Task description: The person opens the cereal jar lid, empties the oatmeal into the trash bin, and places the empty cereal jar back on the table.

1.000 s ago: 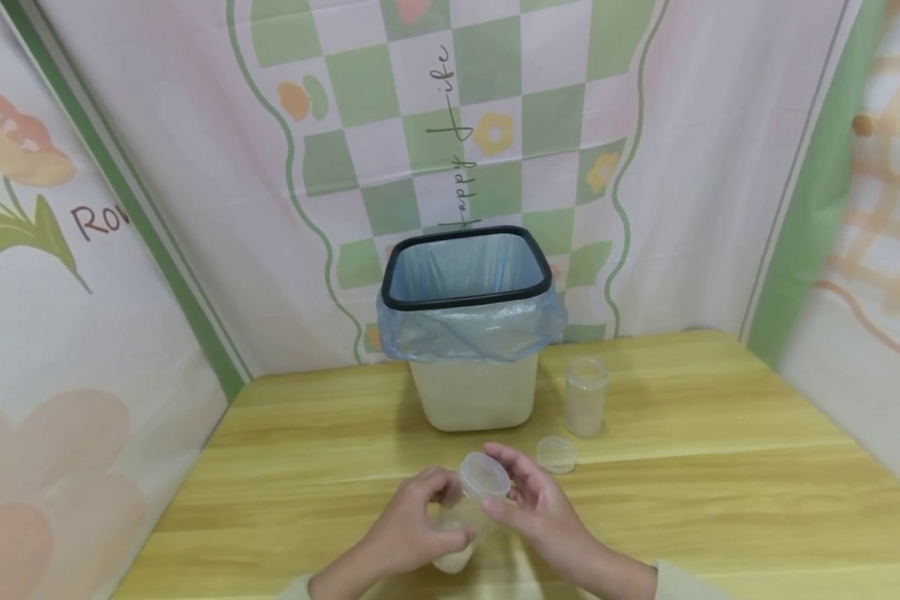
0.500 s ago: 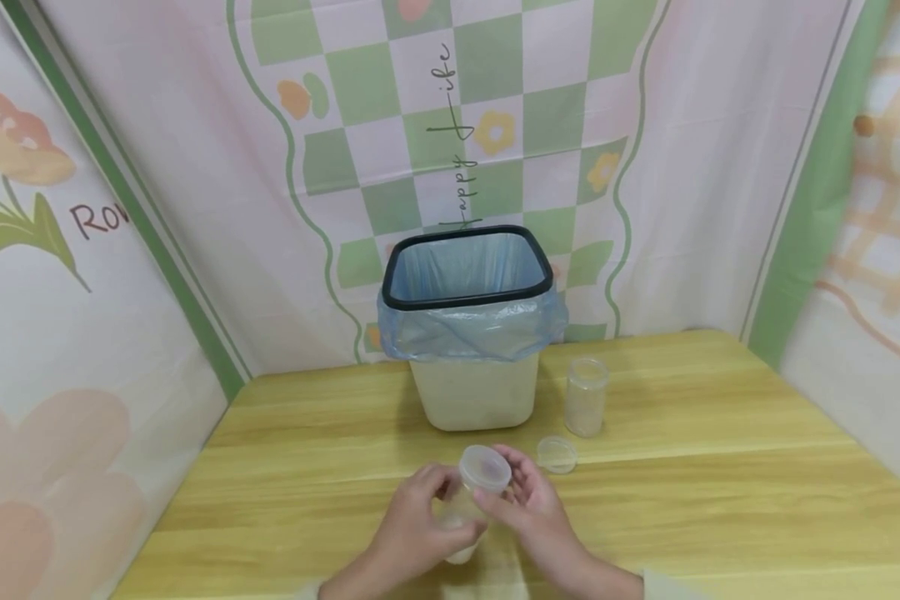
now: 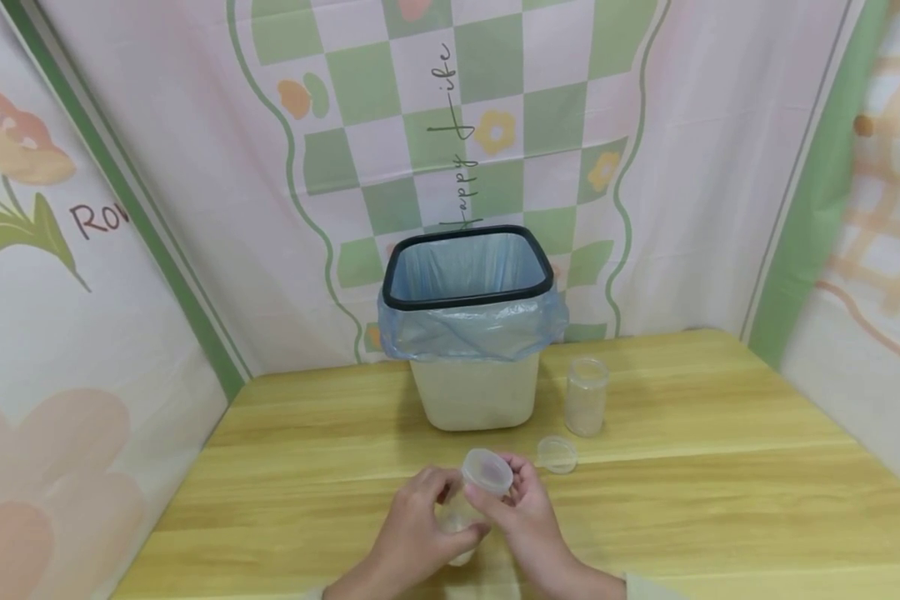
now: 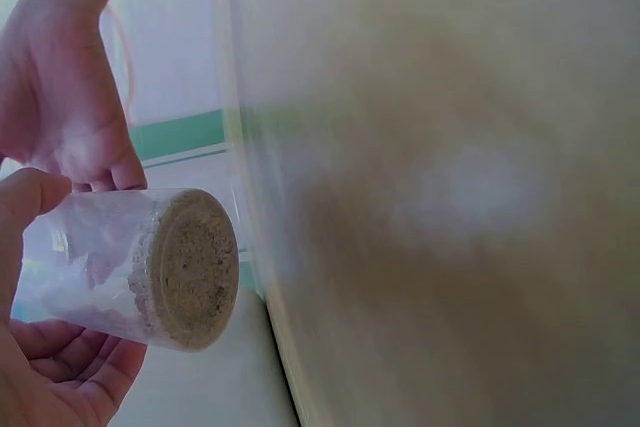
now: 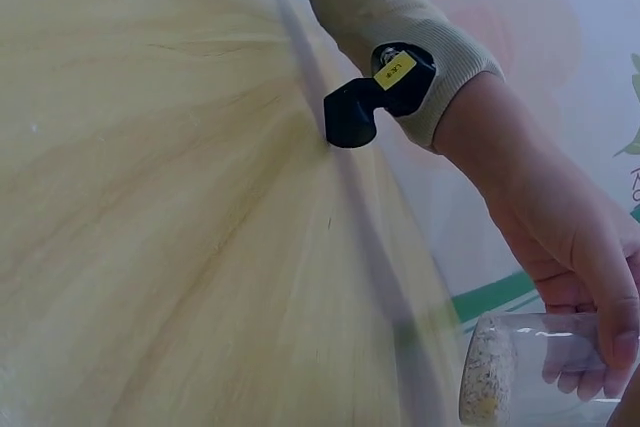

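Note:
Low in the head view, my left hand [image 3: 420, 517] grips a clear plastic jar [image 3: 460, 518] around its side, and the jar tilts to the right. My right hand [image 3: 521, 517] pinches the edge of its translucent round lid [image 3: 487, 471], thumb on the near side and fingers behind. The lid sits at the jar's mouth. From the left wrist, the jar's base [image 4: 195, 272] shows a crumbly grey-brown layer inside. Pale flakes [image 5: 488, 367] lie in the jar's bottom in the right wrist view, where my left fingers wrap the wall.
Beyond the hands stands a white bin [image 3: 476, 396] with a black rim and blue bag liner [image 3: 472, 329]. To its right is a second clear jar [image 3: 586, 400], upright and uncapped, with a loose clear lid [image 3: 557, 455] in front. Patterned curtains surround the wooden table [image 3: 307, 450].
My right hand has shifted slightly left and its thumb has moved across the lid's near edge. The left hand, still around the jar, has moved slightly right.

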Tool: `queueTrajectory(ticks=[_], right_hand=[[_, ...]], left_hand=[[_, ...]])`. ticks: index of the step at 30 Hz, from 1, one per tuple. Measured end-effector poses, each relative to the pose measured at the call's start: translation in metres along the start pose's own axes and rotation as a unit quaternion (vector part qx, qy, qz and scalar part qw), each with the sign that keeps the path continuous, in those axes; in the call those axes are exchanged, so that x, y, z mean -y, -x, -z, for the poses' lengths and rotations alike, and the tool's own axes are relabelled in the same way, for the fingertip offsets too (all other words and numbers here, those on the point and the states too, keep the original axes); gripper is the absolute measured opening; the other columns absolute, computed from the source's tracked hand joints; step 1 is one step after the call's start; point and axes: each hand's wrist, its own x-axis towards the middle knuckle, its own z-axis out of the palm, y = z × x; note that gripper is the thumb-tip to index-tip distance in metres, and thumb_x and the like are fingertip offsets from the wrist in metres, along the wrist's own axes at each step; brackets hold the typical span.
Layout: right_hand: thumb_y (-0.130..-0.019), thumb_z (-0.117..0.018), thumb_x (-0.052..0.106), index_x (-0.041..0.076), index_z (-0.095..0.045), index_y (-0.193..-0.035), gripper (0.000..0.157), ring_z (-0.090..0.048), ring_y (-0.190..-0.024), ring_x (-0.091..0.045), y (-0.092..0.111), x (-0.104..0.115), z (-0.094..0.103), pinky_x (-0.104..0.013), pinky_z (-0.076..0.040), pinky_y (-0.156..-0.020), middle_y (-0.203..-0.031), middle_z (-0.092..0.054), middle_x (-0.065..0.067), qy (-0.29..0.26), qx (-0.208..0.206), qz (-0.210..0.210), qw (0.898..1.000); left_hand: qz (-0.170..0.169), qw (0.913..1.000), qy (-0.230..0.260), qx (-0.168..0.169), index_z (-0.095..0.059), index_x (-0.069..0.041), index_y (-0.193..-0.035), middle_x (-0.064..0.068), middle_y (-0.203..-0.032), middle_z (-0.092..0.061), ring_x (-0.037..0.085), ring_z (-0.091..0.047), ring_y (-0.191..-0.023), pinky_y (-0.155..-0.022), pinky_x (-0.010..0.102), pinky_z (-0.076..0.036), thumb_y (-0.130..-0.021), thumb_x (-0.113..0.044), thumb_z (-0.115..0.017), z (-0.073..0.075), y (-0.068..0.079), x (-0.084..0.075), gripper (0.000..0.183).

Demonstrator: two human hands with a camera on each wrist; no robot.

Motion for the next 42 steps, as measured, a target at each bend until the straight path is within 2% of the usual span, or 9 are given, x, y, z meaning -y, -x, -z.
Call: queueTrajectory(ticks=[9, 14, 19, 27, 33, 36, 42], right_hand=[[-0.085, -0.073, 0.009, -0.001, -0.043, -0.130, 0.055, -0.054, -0.110, -0.023, 0.000, 0.002, 0.003, -0.027, -0.046, -0.092, -0.125, -0.055, -0.014, 0.005, 0.013, -0.003, 1.000], [-0.084, -0.072, 0.004, 0.001, -0.048, -0.134, 0.055, -0.055, -0.107, -0.024, -0.001, 0.001, 0.007, -0.027, -0.048, -0.088, -0.127, -0.056, -0.014, 0.001, 0.022, 0.007, 1.000], [-0.083, -0.071, -0.001, 0.000, -0.046, -0.139, 0.061, -0.058, -0.104, -0.024, -0.002, 0.003, 0.010, -0.027, -0.051, -0.085, -0.128, -0.057, -0.015, -0.010, 0.030, 0.025, 0.999], [-0.082, -0.071, -0.005, 0.001, -0.043, -0.142, 0.067, -0.059, -0.104, -0.023, -0.008, 0.011, 0.016, -0.027, -0.052, -0.085, -0.130, -0.057, -0.016, -0.005, 0.037, 0.053, 0.998], [-0.080, -0.071, -0.006, 0.001, -0.043, -0.142, 0.068, -0.059, -0.105, -0.020, -0.016, 0.019, 0.024, -0.025, -0.051, -0.086, -0.130, -0.056, -0.017, 0.009, 0.029, 0.068, 0.997], [-0.079, -0.071, -0.007, 0.000, -0.044, -0.141, 0.068, -0.060, -0.106, -0.018, -0.019, 0.022, 0.029, -0.025, -0.050, -0.088, -0.130, -0.056, -0.018, 0.022, 0.024, 0.081, 0.996], [-0.081, -0.071, -0.006, -0.001, -0.044, -0.140, 0.065, -0.060, -0.103, -0.018, -0.024, 0.029, 0.037, -0.025, -0.052, -0.086, -0.129, -0.056, -0.019, 0.032, 0.021, 0.083, 0.996]], left_hand=[[0.022, 0.9995, 0.009, 0.022, -0.065, -0.012, -0.104, -0.007, -0.086, -0.056, 0.007, -0.053, -0.079, -0.069, 0.022, -0.050, -0.073, -0.030, -0.084, 0.004, 0.000, -0.002, 0.041], [0.045, 0.9983, 0.015, 0.034, -0.064, -0.013, -0.100, -0.006, -0.086, -0.057, 0.008, -0.055, -0.081, -0.071, 0.024, -0.051, -0.074, -0.030, -0.084, 0.006, -0.001, -0.003, 0.037], [0.059, 0.9971, 0.020, 0.045, -0.064, -0.011, -0.096, -0.004, -0.085, -0.058, 0.008, -0.055, -0.082, -0.072, 0.025, -0.051, -0.074, -0.033, -0.083, 0.008, -0.001, -0.002, 0.037], [0.056, 0.9963, 0.035, 0.054, -0.064, -0.010, -0.096, -0.003, -0.085, -0.058, 0.012, -0.057, -0.081, -0.071, 0.029, -0.053, -0.076, -0.032, -0.083, 0.009, -0.001, 0.000, 0.036], [0.084, 0.9919, 0.063, 0.072, -0.067, -0.009, -0.102, -0.004, -0.091, -0.061, 0.019, -0.063, -0.089, -0.076, 0.031, -0.056, -0.076, -0.034, -0.084, 0.012, -0.002, 0.000, 0.041], [0.096, 0.9892, 0.079, 0.078, -0.066, -0.006, -0.104, 0.001, -0.095, -0.063, 0.021, -0.064, -0.091, -0.077, 0.029, -0.056, -0.075, -0.033, -0.084, 0.014, -0.003, 0.001, 0.043], [0.118, 0.9849, 0.090, 0.090, -0.065, -0.004, -0.107, -0.001, -0.100, -0.064, 0.019, -0.064, -0.093, -0.080, 0.027, -0.055, -0.074, -0.032, -0.085, 0.015, -0.004, 0.002, 0.048]])
